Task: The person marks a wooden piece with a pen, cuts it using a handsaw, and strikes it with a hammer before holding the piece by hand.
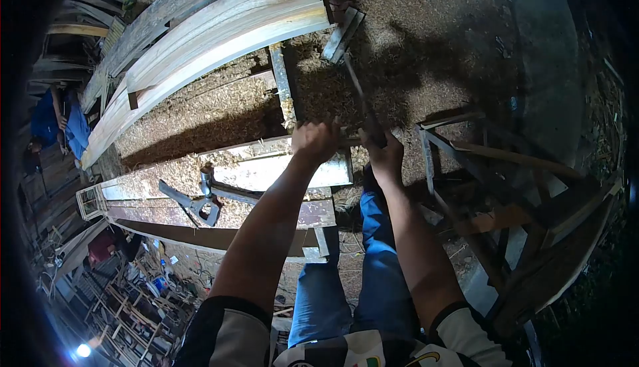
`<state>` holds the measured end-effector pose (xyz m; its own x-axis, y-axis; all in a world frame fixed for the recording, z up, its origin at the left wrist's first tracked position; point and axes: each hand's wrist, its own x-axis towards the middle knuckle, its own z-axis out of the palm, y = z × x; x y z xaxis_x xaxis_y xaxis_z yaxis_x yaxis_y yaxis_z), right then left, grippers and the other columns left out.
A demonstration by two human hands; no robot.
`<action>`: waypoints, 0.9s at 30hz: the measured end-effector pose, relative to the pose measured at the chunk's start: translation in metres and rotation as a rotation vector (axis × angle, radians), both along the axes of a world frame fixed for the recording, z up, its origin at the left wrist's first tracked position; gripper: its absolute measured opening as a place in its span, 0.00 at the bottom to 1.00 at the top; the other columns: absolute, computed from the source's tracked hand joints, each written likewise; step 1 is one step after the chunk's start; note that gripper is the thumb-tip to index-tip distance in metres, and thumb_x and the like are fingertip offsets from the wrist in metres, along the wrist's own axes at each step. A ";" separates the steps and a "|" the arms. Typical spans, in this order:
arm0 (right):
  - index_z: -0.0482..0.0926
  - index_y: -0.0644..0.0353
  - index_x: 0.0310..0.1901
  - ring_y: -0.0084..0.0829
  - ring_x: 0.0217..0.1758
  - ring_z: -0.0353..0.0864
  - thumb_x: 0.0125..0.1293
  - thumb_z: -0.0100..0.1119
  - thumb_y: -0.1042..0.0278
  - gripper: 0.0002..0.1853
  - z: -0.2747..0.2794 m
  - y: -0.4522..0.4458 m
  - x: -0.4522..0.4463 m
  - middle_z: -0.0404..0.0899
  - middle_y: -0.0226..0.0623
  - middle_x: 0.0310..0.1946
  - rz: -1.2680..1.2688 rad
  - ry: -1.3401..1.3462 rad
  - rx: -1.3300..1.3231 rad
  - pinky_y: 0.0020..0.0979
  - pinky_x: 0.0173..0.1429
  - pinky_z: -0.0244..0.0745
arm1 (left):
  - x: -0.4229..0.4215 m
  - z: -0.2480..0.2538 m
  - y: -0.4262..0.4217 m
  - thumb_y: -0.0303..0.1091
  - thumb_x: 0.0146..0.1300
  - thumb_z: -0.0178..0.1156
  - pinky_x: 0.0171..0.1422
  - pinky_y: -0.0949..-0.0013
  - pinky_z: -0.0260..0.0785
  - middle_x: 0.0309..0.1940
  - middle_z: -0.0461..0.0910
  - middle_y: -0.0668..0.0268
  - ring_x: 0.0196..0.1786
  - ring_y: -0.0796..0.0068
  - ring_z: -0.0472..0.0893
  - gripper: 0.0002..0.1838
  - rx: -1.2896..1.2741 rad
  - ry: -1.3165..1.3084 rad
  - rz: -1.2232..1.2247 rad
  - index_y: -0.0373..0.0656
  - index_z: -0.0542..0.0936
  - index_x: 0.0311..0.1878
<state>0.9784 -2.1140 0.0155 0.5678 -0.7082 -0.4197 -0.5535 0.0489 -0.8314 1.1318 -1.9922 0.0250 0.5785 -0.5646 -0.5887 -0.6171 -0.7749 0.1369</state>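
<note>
My right hand (383, 149) is closed round the lower end of a long thin tool (357, 87), which points up and away at a slant. My left hand (315, 141) is beside it at the end of the workbench (266, 173), its fingers curled; what they hold, if anything, is hidden. Down and left of my left hand, a dark metal tool (208, 194) with a handle lies on the shavings-covered bench. A large pale wooden plank (233, 21) lies along the far side, beyond a crosspiece (282, 87).
A person in blue (73, 124) is at the far left. On the right stands a wooden frame (492, 217) with angled bars. Wood shavings (426, 41) cover the ground ahead. Stacked timber (133, 307) and clutter fill the lower left, near a bright lamp (83, 350).
</note>
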 end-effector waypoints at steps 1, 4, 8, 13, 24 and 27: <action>0.80 0.65 0.33 0.31 0.28 0.79 0.62 0.72 0.47 0.24 0.002 -0.001 0.000 0.79 0.41 0.23 -0.013 0.015 0.045 0.37 0.34 0.71 | 0.002 0.019 -0.007 0.59 0.76 0.40 0.64 0.47 0.72 0.40 0.87 0.53 0.47 0.50 0.86 0.28 -0.003 0.061 -0.005 0.52 0.85 0.54; 0.79 0.65 0.33 0.29 0.27 0.77 0.63 0.72 0.49 0.23 0.006 -0.005 -0.001 0.78 0.39 0.22 -0.040 -0.074 0.051 0.36 0.33 0.70 | 0.003 0.042 -0.022 0.57 0.76 0.41 0.59 0.46 0.75 0.40 0.87 0.52 0.46 0.49 0.87 0.26 0.020 0.129 0.008 0.54 0.86 0.50; 0.79 0.65 0.33 0.27 0.26 0.75 0.64 0.72 0.52 0.21 0.012 -0.013 -0.001 0.78 0.38 0.22 0.006 0.003 0.025 0.36 0.33 0.70 | 0.005 0.047 -0.027 0.56 0.75 0.45 0.51 0.48 0.79 0.40 0.87 0.52 0.44 0.49 0.87 0.23 0.003 0.191 0.076 0.54 0.85 0.48; 0.79 0.64 0.35 0.24 0.27 0.74 0.64 0.73 0.55 0.19 -0.004 -0.009 -0.006 0.79 0.35 0.23 -0.037 -0.144 0.095 0.33 0.33 0.70 | 0.002 0.003 0.006 0.56 0.73 0.50 0.39 0.46 0.80 0.36 0.85 0.53 0.38 0.49 0.87 0.24 -0.250 0.029 -0.123 0.48 0.84 0.53; 0.82 0.64 0.39 0.12 0.31 0.67 0.68 0.70 0.68 0.09 -0.006 -0.004 -0.006 0.75 0.18 0.27 -0.058 -0.191 0.093 0.22 0.35 0.63 | -0.003 0.014 -0.002 0.55 0.71 0.52 0.27 0.48 0.78 0.24 0.78 0.61 0.29 0.55 0.84 0.21 -0.242 -0.173 -0.151 0.58 0.82 0.58; 0.82 0.63 0.39 0.11 0.32 0.66 0.68 0.70 0.68 0.08 -0.009 -0.002 -0.004 0.75 0.19 0.28 -0.068 -0.214 0.115 0.21 0.36 0.63 | 0.010 0.045 -0.022 0.56 0.73 0.48 0.38 0.48 0.82 0.33 0.85 0.60 0.36 0.53 0.87 0.21 0.068 0.091 0.031 0.63 0.81 0.60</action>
